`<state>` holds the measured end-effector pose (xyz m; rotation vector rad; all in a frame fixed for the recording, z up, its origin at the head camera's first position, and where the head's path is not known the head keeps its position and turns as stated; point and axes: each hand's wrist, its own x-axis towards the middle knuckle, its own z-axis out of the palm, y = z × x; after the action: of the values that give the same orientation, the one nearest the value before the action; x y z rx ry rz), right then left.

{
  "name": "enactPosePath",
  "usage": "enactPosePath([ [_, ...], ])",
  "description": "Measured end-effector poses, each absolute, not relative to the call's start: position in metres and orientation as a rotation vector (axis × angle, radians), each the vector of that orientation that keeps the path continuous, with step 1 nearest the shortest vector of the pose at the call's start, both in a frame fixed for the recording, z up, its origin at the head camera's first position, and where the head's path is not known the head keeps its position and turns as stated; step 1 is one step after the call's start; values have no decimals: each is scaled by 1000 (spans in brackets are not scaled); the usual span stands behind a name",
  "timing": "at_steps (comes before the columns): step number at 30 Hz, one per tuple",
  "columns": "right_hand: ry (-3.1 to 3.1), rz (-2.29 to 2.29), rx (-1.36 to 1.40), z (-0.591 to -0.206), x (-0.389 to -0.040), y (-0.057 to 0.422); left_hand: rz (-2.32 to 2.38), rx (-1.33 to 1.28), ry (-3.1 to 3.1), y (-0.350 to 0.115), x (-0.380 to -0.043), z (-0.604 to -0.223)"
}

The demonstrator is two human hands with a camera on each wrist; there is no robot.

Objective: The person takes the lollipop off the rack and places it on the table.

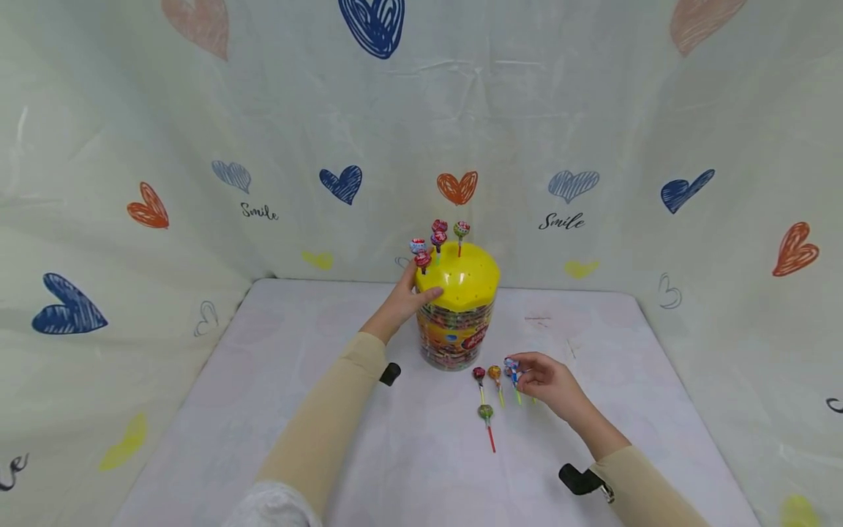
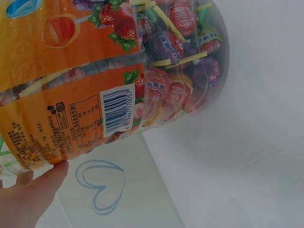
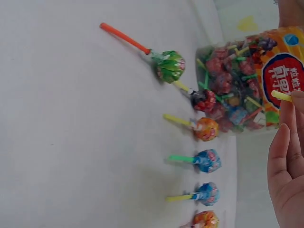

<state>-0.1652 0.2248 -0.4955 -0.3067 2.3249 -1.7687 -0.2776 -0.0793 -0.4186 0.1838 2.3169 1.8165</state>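
A clear jar (image 1: 454,337) full of wrapped lollipops stands on the table under a bulging yellow lid (image 1: 467,274). My left hand (image 1: 405,296) grips the jar at its lid on the left side, thumb lying over the lid's front. Several lollipops (image 1: 439,238) stick up out of the lid. My right hand (image 1: 549,384) pinches a lollipop by its yellow stick (image 3: 281,96); its candy end is out of the right wrist view. Below that hand a row of lollipops lies on the table, among them an orange one (image 3: 206,129) and a blue one (image 3: 209,160).
Nearer the front lies a green lollipop (image 1: 485,412) with a red stick, apart from the row. The white table (image 1: 316,315) backs onto a pale curtain (image 1: 500,110) printed with hearts. A black wrist-camera piece (image 1: 579,479) juts from the right sleeve.
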Motion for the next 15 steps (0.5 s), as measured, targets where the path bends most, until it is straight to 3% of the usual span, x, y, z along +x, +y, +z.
enactPosePath([
  [15, 2310, -1627, -182, -535, -152, 225, 1817, 180, 2309, -80, -279, -419],
])
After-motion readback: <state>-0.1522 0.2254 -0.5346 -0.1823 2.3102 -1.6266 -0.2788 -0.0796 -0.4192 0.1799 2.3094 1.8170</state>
